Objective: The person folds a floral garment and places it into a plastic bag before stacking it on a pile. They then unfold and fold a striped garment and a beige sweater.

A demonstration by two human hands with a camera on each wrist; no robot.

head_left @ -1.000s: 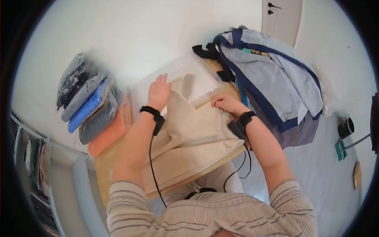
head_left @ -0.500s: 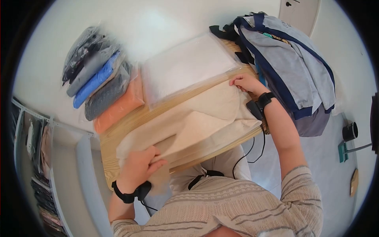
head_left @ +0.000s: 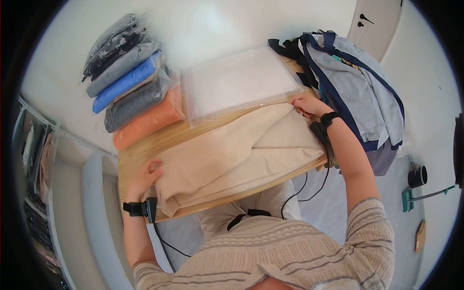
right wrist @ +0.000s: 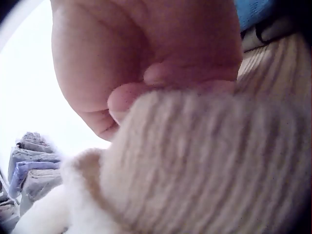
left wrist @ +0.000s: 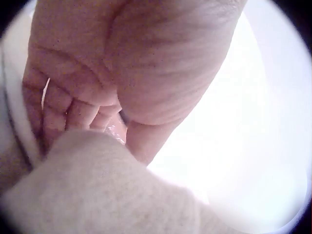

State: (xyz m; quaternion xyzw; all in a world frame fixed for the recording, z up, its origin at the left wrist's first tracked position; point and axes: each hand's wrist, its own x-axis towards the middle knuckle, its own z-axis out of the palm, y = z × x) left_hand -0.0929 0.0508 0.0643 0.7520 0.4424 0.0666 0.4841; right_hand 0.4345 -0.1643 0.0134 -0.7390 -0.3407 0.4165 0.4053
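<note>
A cream garment (head_left: 212,150) lies folded lengthwise across the wooden table, with a diagonal fold over its right half. Its ribbed band (right wrist: 195,161) fills much of the right wrist view. At the far right corner my right hand (head_left: 310,106) pinches the garment's edge with curled fingers. My left hand (head_left: 144,178) is beside the garment's left end, its fingers loosely bent right at the cloth's edge. In the left wrist view a bulge of cream cloth (left wrist: 97,180) hides those fingertips, and a gap shows between thumb and fingers.
Flat clear plastic bags (head_left: 237,82) lie at the table's back. Bagged folded clothes (head_left: 140,92) are stacked at the left, an orange one (head_left: 150,123) lowest. Grey-and-navy clothing (head_left: 357,92) is heaped at the right. A shelf rack (head_left: 43,193) stands left of the wooden table (head_left: 137,150).
My left hand came from the back over the garment to the front, then moved to its left end. The lifted flap now lies flatter. My right hand stays at the far right corner.
</note>
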